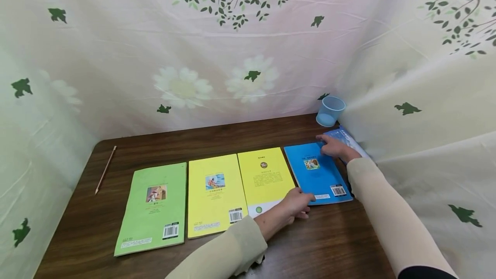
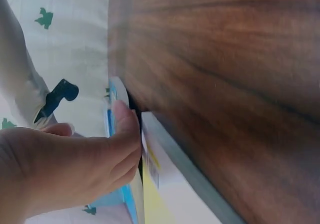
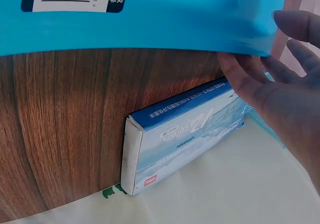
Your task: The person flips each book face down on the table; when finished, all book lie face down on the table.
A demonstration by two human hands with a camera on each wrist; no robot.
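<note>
A blue book [image 1: 315, 171] with a small picture and a barcode lies at the right end of a row of books. At its far right corner, my right hand [image 1: 337, 147] holds the book, the fingers at the edge in the right wrist view. My left hand [image 1: 292, 206] grips its near left corner, beside a yellow book with a white strip [image 1: 267, 175]. In the left wrist view, the left fingers [image 2: 127, 129] sit at the narrow gap between these two books. Part of the blue book's corner is hidden by the left hand.
Further left lie another yellow book [image 1: 215, 193] and a green book [image 1: 155, 206]. A pencil [image 1: 106, 170] rests near the left table edge. At the back right stands a light blue cup [image 1: 330, 111], and a blue-and-white box [image 3: 185, 134] leans by the right curtain.
</note>
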